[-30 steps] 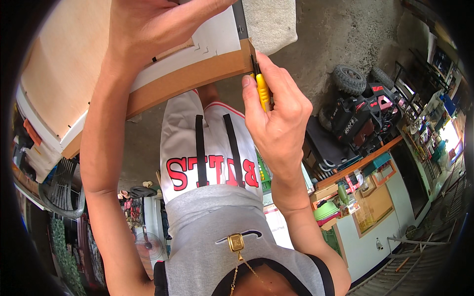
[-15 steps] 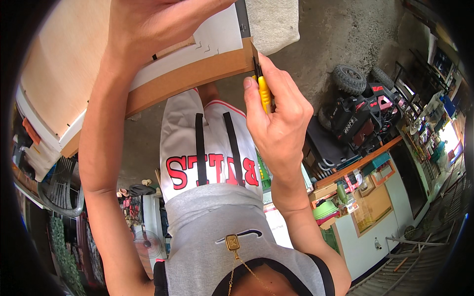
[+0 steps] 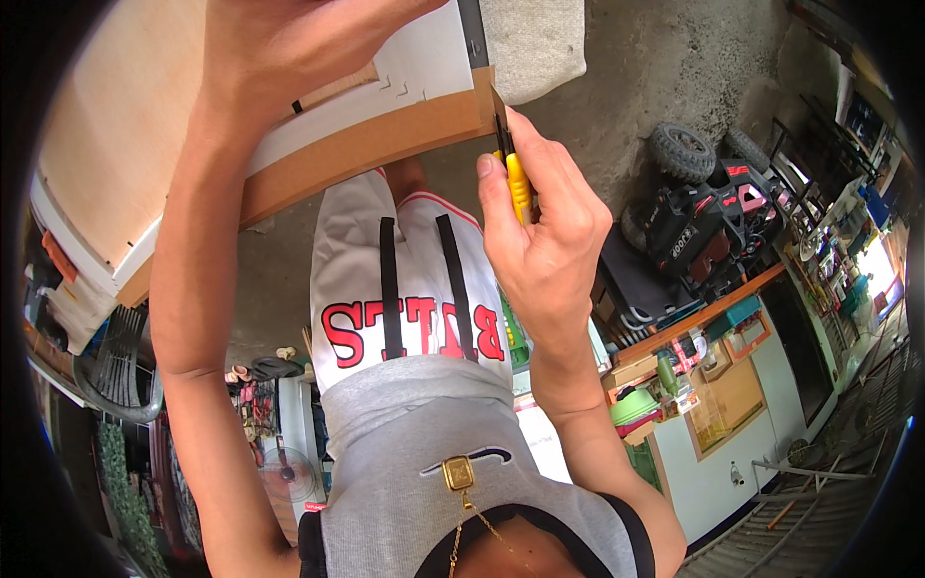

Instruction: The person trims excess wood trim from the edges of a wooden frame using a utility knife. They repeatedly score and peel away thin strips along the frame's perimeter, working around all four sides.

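Note:
My right hand (image 3: pixel 549 197) grips a yellow utility knife (image 3: pixel 517 183), with the thumb along one side of its body. The thin dark blade points up and lies at the corner of a brown strip (image 3: pixel 366 137), which edges a large flat panel (image 3: pixel 125 116) with a pale wood face and white borders. My left hand (image 3: pixel 279 58) lies over the panel's white border at the top of the view. One of its digits stretches to the right; the other fingers run out of the picture. Small bent metal pieces (image 3: pixel 403 87) stick up from the white border near this hand.
A light woven mat (image 3: pixel 535 48) lies beyond the panel's corner on the concrete floor (image 3: pixel 617 87). To the right stands a black toy vehicle (image 3: pixel 689 222) with chunky wheels. A dark chair (image 3: pixel 120 366) and a fan (image 3: pixel 286 472) stand at the lower left.
The panel and both hands sit very slightly higher in the picture. The knife stays at the strip's corner in my right hand, with its blade still against the edge.

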### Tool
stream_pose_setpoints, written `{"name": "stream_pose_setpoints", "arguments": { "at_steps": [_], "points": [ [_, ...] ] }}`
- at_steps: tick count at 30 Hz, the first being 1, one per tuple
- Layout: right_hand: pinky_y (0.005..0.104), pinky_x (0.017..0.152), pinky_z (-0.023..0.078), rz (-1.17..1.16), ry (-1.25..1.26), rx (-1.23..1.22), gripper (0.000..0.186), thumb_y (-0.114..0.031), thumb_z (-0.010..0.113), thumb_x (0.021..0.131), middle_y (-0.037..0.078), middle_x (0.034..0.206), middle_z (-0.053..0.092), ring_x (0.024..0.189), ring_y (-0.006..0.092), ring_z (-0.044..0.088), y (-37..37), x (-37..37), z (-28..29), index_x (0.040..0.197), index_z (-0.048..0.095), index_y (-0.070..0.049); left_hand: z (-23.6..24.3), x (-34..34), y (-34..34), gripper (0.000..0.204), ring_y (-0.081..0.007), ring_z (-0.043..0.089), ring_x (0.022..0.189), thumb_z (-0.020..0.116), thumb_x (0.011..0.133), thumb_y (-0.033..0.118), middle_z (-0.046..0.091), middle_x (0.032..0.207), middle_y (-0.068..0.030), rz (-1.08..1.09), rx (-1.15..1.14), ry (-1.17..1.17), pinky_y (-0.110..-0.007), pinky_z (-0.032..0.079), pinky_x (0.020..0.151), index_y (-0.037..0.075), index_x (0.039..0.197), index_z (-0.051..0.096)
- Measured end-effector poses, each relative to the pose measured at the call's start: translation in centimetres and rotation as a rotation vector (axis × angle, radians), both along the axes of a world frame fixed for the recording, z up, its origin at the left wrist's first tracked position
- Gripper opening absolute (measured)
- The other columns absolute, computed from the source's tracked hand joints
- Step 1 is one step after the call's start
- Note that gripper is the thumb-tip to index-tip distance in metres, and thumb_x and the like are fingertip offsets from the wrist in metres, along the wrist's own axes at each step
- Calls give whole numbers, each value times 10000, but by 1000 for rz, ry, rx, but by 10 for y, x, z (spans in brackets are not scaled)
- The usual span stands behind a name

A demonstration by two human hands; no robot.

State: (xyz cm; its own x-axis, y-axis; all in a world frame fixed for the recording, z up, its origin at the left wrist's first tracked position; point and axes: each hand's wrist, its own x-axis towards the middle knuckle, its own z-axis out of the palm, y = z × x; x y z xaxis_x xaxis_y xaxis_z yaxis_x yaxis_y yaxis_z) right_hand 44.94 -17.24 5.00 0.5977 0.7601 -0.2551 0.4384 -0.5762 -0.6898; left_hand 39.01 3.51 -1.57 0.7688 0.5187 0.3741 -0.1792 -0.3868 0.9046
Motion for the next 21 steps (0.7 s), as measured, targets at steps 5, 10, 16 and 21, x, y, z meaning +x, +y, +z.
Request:
{"name": "stream_pose_setpoints", "arguments": {
  "at_steps": [5,10,16,21],
  "points": [
    [377,615,521,3,5,-2,405,71,658,823,162,871,647,697,325,655,-3,0,0,1221,610,18,0,1,0,115,-11,406,511,669,739,-87,555,708,-20,0,0,-5,-190,241,437,-61,839,721],
    [379,611,522,4,6,-4,404,72,658,820,158,872,649,693,321,655,-5,0,1,1217,609,19,1,-1,1,112,-10,413,512,672,745,-85,556,710,-20,-5,37,18,-186,250,436,-61,842,722],
    [381,608,524,11,-12,-2,395,70,658,821,156,871,653,695,324,658,-6,-2,1,1211,611,25,-1,-2,1,107,-10,418,514,675,749,-84,555,713,-21,-8,-92,23,-185,252,440,-62,842,721],
    [381,614,529,1,12,-10,396,69,657,823,160,870,657,709,328,664,-9,-1,3,1214,612,25,0,-2,1,109,-12,420,514,670,749,-87,554,711,-22,-5,39,32,-185,253,441,-64,843,720]
  ]
}}
